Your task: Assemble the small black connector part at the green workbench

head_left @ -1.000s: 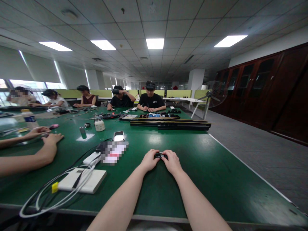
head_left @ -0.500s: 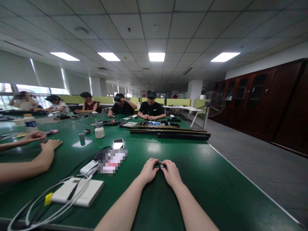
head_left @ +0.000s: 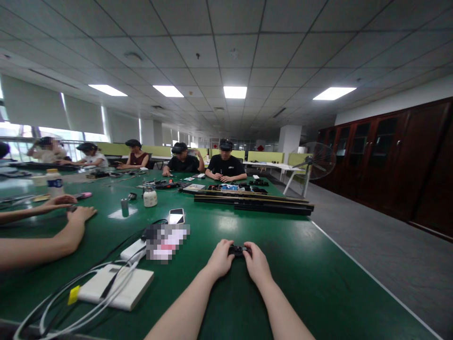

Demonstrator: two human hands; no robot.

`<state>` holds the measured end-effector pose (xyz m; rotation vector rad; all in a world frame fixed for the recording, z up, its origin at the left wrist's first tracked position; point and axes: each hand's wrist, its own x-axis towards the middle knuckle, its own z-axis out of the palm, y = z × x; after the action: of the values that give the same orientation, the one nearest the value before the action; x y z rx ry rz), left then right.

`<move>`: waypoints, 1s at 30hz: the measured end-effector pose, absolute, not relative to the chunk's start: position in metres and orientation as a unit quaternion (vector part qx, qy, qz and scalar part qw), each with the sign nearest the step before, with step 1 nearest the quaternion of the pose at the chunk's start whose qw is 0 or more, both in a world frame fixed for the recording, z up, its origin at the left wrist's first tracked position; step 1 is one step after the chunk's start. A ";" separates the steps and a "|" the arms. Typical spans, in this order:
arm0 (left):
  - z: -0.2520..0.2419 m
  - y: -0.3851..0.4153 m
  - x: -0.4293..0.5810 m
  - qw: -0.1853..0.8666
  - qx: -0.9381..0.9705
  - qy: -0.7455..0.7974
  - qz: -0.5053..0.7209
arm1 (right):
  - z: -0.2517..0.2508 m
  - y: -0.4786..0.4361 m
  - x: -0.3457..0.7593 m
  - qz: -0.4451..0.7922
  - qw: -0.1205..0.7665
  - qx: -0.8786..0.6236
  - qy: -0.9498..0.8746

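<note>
Black part shows more between both hands.

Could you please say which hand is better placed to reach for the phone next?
Probably the left hand, which is nearer the phone than the right hand is; both, though, hold the black object.

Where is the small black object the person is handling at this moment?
In the head view, the small black object is below centre and slightly right, held between the left hand and the right hand, over the green table.
</note>
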<state>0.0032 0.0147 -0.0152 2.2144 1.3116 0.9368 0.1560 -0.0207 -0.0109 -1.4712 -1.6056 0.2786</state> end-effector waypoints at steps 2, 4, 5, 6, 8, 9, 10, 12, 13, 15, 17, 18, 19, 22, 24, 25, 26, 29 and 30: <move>-0.012 0.012 0.003 0.191 0.797 0.477 0.319 | -0.011 -0.021 0.157 0.112 0.464 -0.599 -0.643; -0.010 0.010 0.003 0.188 0.798 0.482 0.309 | -0.011 -0.021 0.158 0.110 0.468 -0.606 -0.635; -0.009 0.009 0.003 0.187 0.798 0.483 0.306 | -0.011 -0.021 0.158 0.108 0.468 -0.609 -0.631; -0.009 0.009 0.003 0.187 0.799 0.484 0.305 | -0.011 -0.021 0.159 0.107 0.468 -0.614 -0.626; -0.008 0.008 0.003 0.187 0.800 0.482 0.306 | -0.010 -0.021 0.160 0.100 0.467 -0.625 -0.617; -0.008 0.008 0.003 0.186 0.801 0.480 0.307 | -0.010 -0.021 0.161 0.095 0.467 -0.632 -0.612; -0.008 0.008 0.002 0.187 0.801 0.478 0.308 | -0.010 -0.021 0.162 0.089 0.467 -0.638 -0.606; -0.008 0.008 0.002 0.189 0.801 0.477 0.307 | -0.009 -0.021 0.162 0.077 0.468 -0.649 -0.595; -0.008 0.008 0.002 0.191 0.801 0.478 0.306 | -0.008 -0.021 0.163 0.072 0.468 -0.653 -0.591; -0.008 0.008 0.002 0.194 0.801 0.477 0.305 | -0.007 -0.021 0.164 0.062 0.469 -0.659 -0.586; -0.007 0.009 0.002 0.199 0.799 0.478 0.306 | -0.006 -0.021 0.165 0.054 0.469 -0.663 -0.581; -0.007 0.009 0.003 0.201 0.796 0.481 0.307 | -0.006 -0.021 0.165 0.050 0.469 -0.665 -0.579; -0.007 0.010 0.003 0.203 0.794 0.484 0.306 | -0.005 -0.022 0.165 0.047 0.469 -0.668 -0.577; -0.008 0.010 0.003 0.202 0.794 0.484 0.307 | -0.002 -0.024 0.165 0.029 0.472 -0.671 -0.572; -0.007 0.010 0.003 0.201 0.796 0.480 0.310 | 0.001 -0.025 0.165 0.014 0.479 -0.667 -0.570; -0.007 0.010 0.002 0.200 0.796 0.478 0.312 | 0.002 -0.026 0.165 0.008 0.484 -0.664 -0.570; -0.007 0.009 0.002 0.201 0.797 0.476 0.314 | 0.003 -0.026 0.165 0.001 0.489 -0.661 -0.570; -0.006 0.008 0.002 0.206 0.798 0.469 0.317 | 0.005 -0.027 0.165 -0.014 0.503 -0.654 -0.565; -0.006 0.008 0.002 0.210 0.797 0.467 0.319 | 0.005 -0.027 0.165 -0.016 0.506 -0.656 -0.561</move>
<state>0.0023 0.0080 -0.0056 2.2165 1.2996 0.8857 0.1654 -0.0265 0.0050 -1.5815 -1.3525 -0.0376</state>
